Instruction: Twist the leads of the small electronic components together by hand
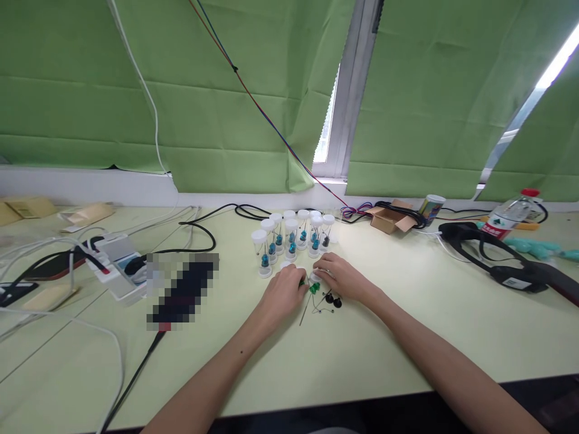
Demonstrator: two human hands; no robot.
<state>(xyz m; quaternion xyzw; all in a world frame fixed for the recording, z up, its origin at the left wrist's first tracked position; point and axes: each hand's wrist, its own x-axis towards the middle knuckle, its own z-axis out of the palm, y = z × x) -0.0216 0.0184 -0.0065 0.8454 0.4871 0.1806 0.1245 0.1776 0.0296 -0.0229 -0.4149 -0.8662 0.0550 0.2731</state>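
My left hand [284, 292] has thumb and forefinger together, clamped on a small green part [302, 281], mostly hidden by the fingertips. My right hand [339, 274] rests its fingertips on a white cap [315, 276] just beside it; I cannot tell whether they clamp it or only touch it. Expect the green part to be very light and fairly stiff, probably plastic; take it by its thick body, with light pressure. Judge the cap as light, rigid and slightly slippery; take it by the rim, from opposite sides. Between my hands, on the table [384, 355], lie more green parts [314, 289], glossy and compact. Nearer to me are two round black parts [337, 302] and thin metal wires [316, 311], some straight, some bent. Treat the wires as springy and easily bent; hold them near the middle. Beyond my hands, a close group of clear vials [265, 253] stands upright, with white tops and pale bases. Most show blue parts [292, 247] and thin wires inside; the one at the right end shows a darker part. Judge the vials as light, smooth and easily tipped; grasp one around its wall, below the top. Farther out to the right are an open box [384, 219] and a bottle [509, 214] with a red cap.
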